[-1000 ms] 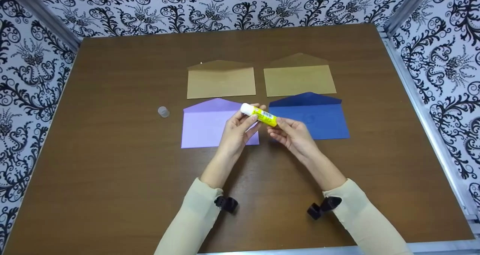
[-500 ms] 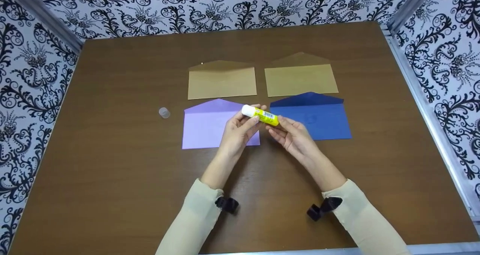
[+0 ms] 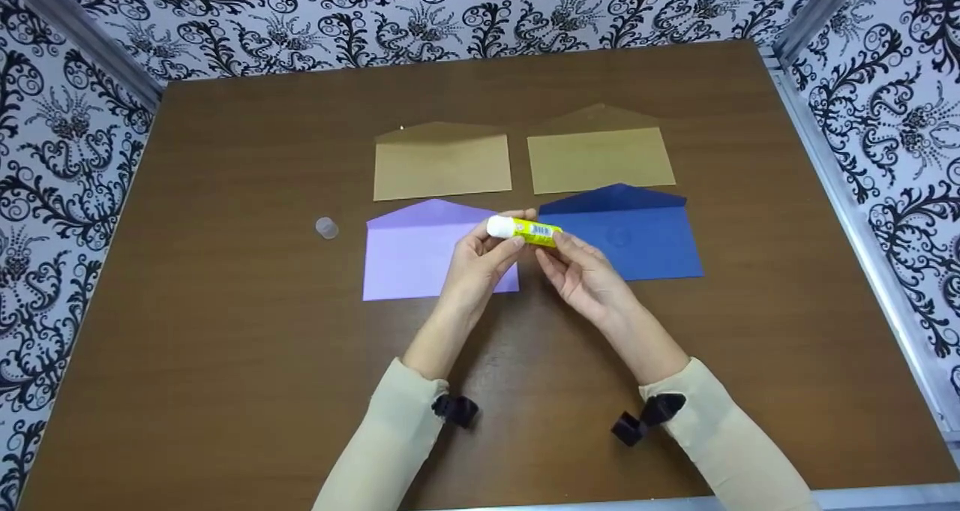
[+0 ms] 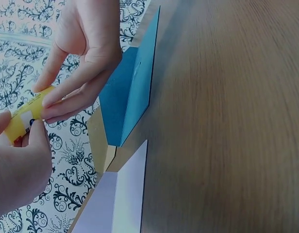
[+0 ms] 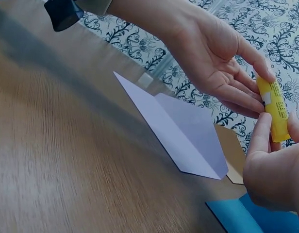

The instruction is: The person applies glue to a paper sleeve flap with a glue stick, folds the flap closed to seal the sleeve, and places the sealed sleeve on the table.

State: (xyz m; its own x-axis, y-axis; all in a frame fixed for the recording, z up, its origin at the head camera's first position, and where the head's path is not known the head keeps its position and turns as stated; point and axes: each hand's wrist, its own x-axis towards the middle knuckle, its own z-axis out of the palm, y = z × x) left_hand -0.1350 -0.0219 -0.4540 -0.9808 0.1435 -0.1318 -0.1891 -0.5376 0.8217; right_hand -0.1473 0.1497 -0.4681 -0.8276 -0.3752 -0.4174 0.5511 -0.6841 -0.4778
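Note:
A yellow glue stick (image 3: 534, 231) with a white end is held in the air, lying nearly level over the gap between the purple and blue envelopes. My left hand (image 3: 476, 267) pinches it near the white end, thumb in front and fingers behind. At the other end, the thumb and fingertips of my right hand (image 3: 589, 278) pinch the yellow base, as the right wrist view also shows on the glue stick (image 5: 274, 109). A translucent cap (image 3: 326, 227) lies apart on the table to the left. The purple envelope (image 3: 405, 263) is partly hidden behind my left hand.
The blue envelope (image 3: 652, 244) lies flap up on the right. Behind are two tan envelopes, the left one (image 3: 442, 167) and the right one (image 3: 600, 162), flaps also raised. All rest on a brown wooden table (image 3: 225, 346) bordered by patterned panels (image 3: 420, 23).
The glue stick has turned from slanting to nearly level, its yellow base rising slightly. The right fingers have shifted on the base; the left hand keeps its hold. Envelopes and cap stay put.

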